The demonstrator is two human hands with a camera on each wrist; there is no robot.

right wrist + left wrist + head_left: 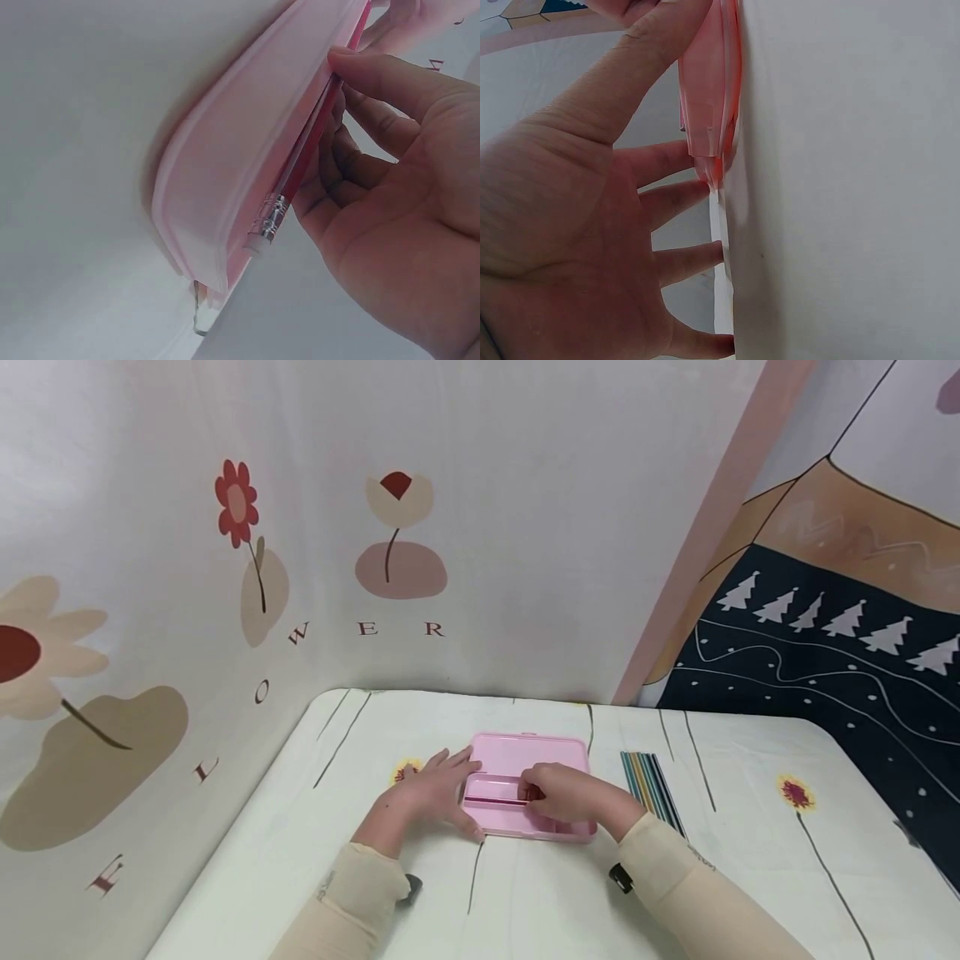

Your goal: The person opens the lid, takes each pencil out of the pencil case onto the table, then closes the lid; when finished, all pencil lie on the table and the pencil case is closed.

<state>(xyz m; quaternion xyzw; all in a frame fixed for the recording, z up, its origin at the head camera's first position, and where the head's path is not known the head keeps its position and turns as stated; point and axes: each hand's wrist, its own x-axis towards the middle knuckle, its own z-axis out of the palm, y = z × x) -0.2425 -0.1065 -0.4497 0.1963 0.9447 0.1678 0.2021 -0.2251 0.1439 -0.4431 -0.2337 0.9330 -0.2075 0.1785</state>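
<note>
An opened pink pencil case (531, 754) lies on the table, its lid laid back on the far side. My right hand (564, 793) pinches a red pencil (306, 150) between thumb and fingers, over the case's near half. The pencil's white eraser (259, 244) shows in the right wrist view, beside the case wall. At the case's left end is my left hand (435, 795), fingers spread and thumb by the near corner. In the left wrist view, its thumb and fingers (676, 204) lie against the case's end.
To the right of the case, several colored pencils (651, 789) lie side by side, partly behind the right forearm. The table is covered by a white cloth (750, 860) printed with flowers. A patterned curtain (525, 568) stands behind the table.
</note>
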